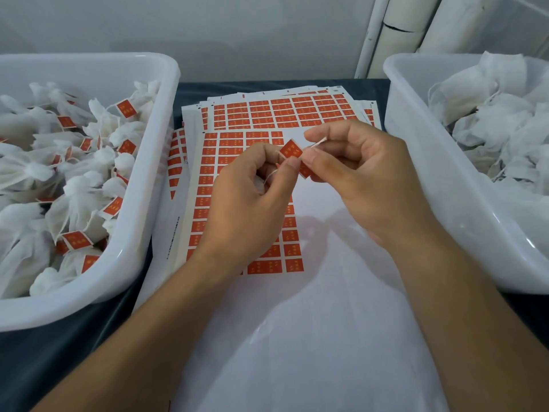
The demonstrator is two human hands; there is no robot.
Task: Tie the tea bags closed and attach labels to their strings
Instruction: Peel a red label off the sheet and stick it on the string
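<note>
- Centrally, two bare hands are meeting above the sheets: the left hand (252, 185) is curling its fingers and pinching one red label (291, 151) between thumb and forefinger, with a thin white string (271, 175) running down into its palm.
- The right hand (356, 171) is pinching the same label's right edge, and a short white string end (319, 141) is poking out between its thumb and forefinger.
- One label is being held; it is standing tilted like a diamond, its upper corner pointing up and away from the person, its long axis running from upper left to lower right.
- A bit of white tea bag (259, 185) is showing inside the left palm, mostly hidden by the fingers.
- Two white plastic tubs are flanking the hands: the left tub (142, 185) is holding many tied white bags, about a dozen of them showing red labels.
- The right tub (421, 162) is holding a heap of white bags with no labels showing; their number cannot be counted.
- Several label sheets (285, 113) are lying overlapped on the dark table (59, 352), the nearest sheet (208, 185) being partly stripped, its right part bare white backing.
</note>
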